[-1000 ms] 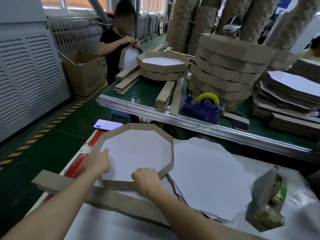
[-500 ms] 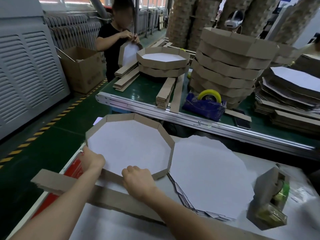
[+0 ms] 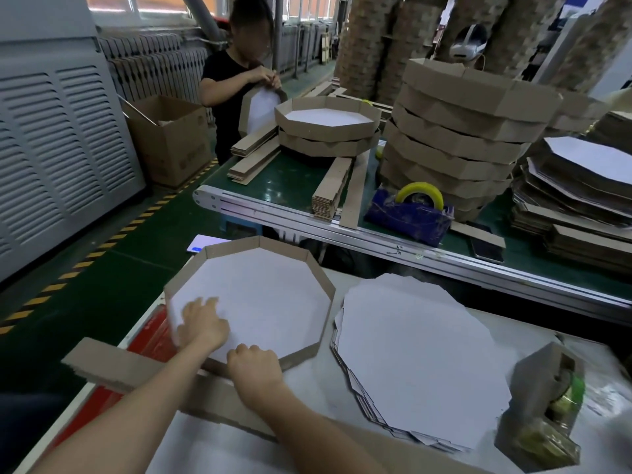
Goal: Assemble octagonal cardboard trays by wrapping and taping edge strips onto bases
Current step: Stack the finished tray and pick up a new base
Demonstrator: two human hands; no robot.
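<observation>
Now the tray [image 3: 260, 295] sits flat on the near table [image 3: 212, 446], just in front of both hands and a little to the left. It is 1 white base with a brown edge strip [image 3: 326, 319] standing up around it like a low wall.

The left hand [image 3: 201, 325] lies on the near-left part of the white base, with its fingers stretched out. It is blurry, so I cannot tell if the thumb hooks under the edge. The right hand [image 3: 254, 366] is at the nearest side of the tray, and its fingers are curled over the wall there, holding it.

That nearest side runs left to right, between the 2 hands. At the near-left corner, by the left hand, I cannot tell if the 2 ends of the wall have met.

The tape dispenser [image 3: 543, 415] stands well off to the right, past the stack of bases [image 3: 420, 350]. So the right hand is the nearer one to it. I think the next move is to get tape for the near-left corner. The right hand would have to reach far to the right and let go of the wall, so the left hand would need to hold the tray alone.

A long loose strip [image 3: 113, 362] lies across the table under both arms.
</observation>
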